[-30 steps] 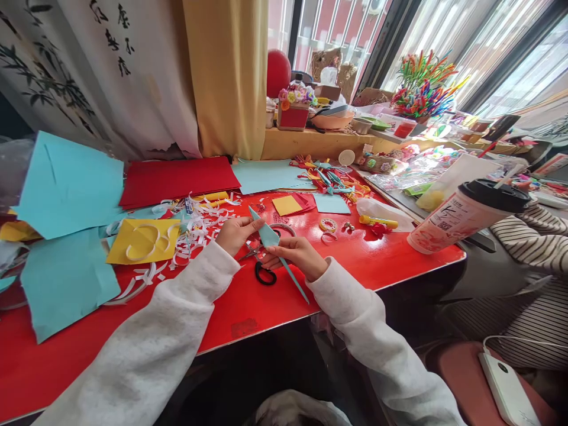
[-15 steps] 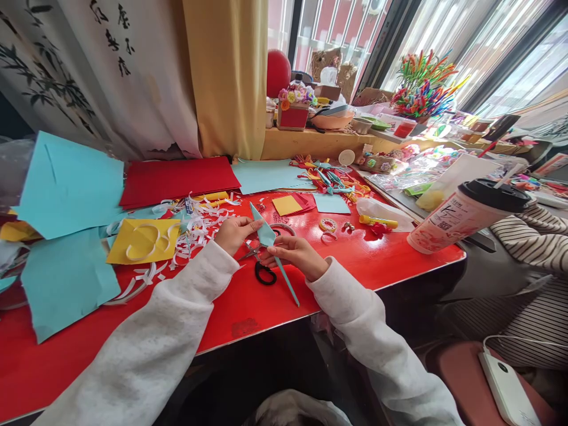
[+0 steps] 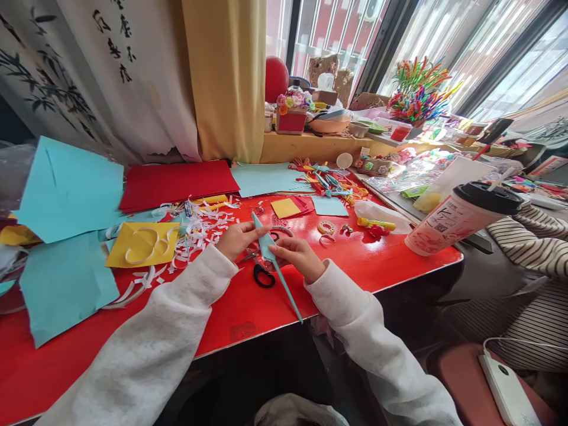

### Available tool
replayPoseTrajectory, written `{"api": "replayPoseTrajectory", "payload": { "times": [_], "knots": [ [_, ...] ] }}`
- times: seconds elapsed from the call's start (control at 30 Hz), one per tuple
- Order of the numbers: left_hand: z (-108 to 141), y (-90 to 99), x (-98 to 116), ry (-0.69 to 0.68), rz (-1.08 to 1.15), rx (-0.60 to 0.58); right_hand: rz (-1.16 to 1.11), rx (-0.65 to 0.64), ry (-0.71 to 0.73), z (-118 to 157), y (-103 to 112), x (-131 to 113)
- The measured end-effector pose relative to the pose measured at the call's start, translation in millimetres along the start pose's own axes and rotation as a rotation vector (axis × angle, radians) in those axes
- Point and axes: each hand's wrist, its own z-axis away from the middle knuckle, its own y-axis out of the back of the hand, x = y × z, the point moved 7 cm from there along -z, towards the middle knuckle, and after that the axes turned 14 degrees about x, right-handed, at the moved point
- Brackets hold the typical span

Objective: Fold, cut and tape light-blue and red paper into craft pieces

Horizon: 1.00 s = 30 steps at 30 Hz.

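My left hand (image 3: pixel 237 239) is closed in a pinch on the broad far part of the folded light-blue paper (image 3: pixel 267 245), and my right hand (image 3: pixel 302 258) grips it further down, thumb on top. The paper is held over the red table (image 3: pixel 355 254), its thin end slanting right to the near edge. Black-handled scissors (image 3: pixel 265 276) lie beneath my hands. To the left are white paper strips (image 3: pixel 206 222) and a yellow sheet (image 3: pixel 142 244); beyond, 1 small yellow square (image 3: pixel 285 207) and 1 small blue square (image 3: pixel 329 206). A lidded cup (image 3: pixel 452 222) stands at the right.
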Motion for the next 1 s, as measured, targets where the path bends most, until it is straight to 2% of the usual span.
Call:
{"api": "replayPoseTrajectory", "payload": {
  "times": [0.1,0.27,0.4,0.6,0.87,0.93,1.0],
  "knots": [
    [-4,9.6,1,-0.020,0.039,0.071,0.033,-0.041,-0.028,2,-4,3],
    [-2,2.3,-6,0.014,-0.015,-0.002,0.076,-0.008,-0.010,0,-3,5],
    [0,0.4,-7,0.015,0.008,-0.009,0.110,0.038,0.010,-1,2,5],
    [-1,5.3,-7,0.019,0.057,0.026,0.101,-0.039,-0.034,1,-4,6],
    [5,-6.5,-11,0.123,0.029,-0.039,0.043,0.024,-0.027,-3,4,7],
    [7,-9.4,-7,0.131,0.080,-0.058,-0.002,0.048,-0.026,-5,8,6],
    [9,-13.1,-1,0.099,0.155,-0.101,-0.090,0.010,-0.044,-4,8,6]
  ]
}}
